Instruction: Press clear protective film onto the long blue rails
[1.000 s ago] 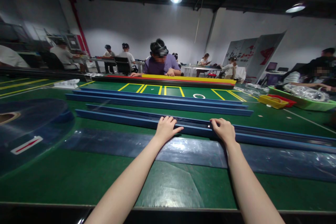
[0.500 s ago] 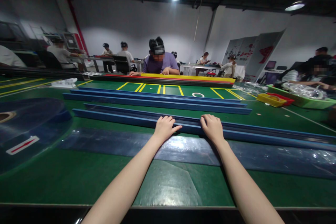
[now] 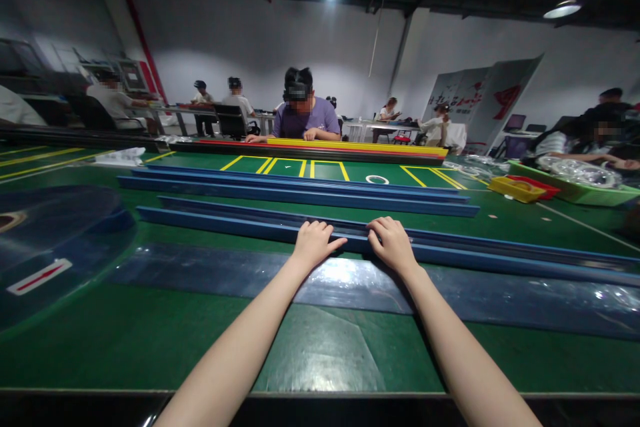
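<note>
Both of my hands rest on the nearest long blue strip (image 3: 225,227), which runs left to right across the green table (image 3: 125,340). My left hand (image 3: 313,245) has its fingers curled over the strip's near edge, thumb pointing right. Just to its right, my right hand (image 3: 392,243) grips the same strip with bent fingers. A sheet of clear plastic film (image 3: 200,273) lies flat on the table under my wrists.
Two more long blue strips (image 3: 280,192) lie farther back. Beyond them are yellow and red strips (image 3: 350,147), where a person in a purple shirt (image 3: 304,121) works. A large blue film roll (image 3: 55,233) sits at left. Yellow, red and green trays (image 3: 520,190) stand at right.
My right hand has slid left along the blue strip, closing the gap to my left hand. The left hand has stayed in place.
</note>
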Demonstrator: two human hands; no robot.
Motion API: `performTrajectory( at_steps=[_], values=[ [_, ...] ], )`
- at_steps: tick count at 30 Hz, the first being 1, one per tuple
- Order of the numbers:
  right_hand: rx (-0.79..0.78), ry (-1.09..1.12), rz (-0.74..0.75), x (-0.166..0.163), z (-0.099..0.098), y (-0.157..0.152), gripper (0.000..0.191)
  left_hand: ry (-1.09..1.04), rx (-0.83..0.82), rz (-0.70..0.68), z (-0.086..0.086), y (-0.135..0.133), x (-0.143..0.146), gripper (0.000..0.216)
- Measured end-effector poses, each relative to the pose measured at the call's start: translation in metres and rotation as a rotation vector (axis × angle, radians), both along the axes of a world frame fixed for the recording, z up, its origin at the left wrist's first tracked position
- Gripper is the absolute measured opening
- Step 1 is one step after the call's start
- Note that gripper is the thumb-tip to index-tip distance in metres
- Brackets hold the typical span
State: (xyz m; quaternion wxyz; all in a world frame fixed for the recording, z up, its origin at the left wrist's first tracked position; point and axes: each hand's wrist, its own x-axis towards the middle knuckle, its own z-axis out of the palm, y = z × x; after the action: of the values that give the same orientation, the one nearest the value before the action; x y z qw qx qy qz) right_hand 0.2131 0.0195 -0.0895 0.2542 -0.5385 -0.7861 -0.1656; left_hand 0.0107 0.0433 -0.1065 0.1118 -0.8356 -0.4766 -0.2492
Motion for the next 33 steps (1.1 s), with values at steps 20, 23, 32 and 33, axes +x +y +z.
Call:
performTrajectory(
  at_steps=[20,23,32,33],
  values=[
    [-0.137,-0.086,0.098,-0.013,0.000,-0.004,0.026,0.014,-0.055,0.022,0.002,0.001,0.001,0.051],
    [-0.138,-0.099,0.108,-0.013,0.000,-0.004,0.027,0.015,-0.059,0.021,0.002,0.001,0.001,0.051],
    [-0.148,-0.105,0.099,-0.013,0.000,-0.004,0.028,0.027,-0.045,0.027,0.003,0.001,0.000,0.051],
    [-0.150,-0.105,0.099,-0.013,0.000,-0.004,0.028,0.031,-0.046,0.028,0.003,0.000,0.000,0.051]
  ],
)
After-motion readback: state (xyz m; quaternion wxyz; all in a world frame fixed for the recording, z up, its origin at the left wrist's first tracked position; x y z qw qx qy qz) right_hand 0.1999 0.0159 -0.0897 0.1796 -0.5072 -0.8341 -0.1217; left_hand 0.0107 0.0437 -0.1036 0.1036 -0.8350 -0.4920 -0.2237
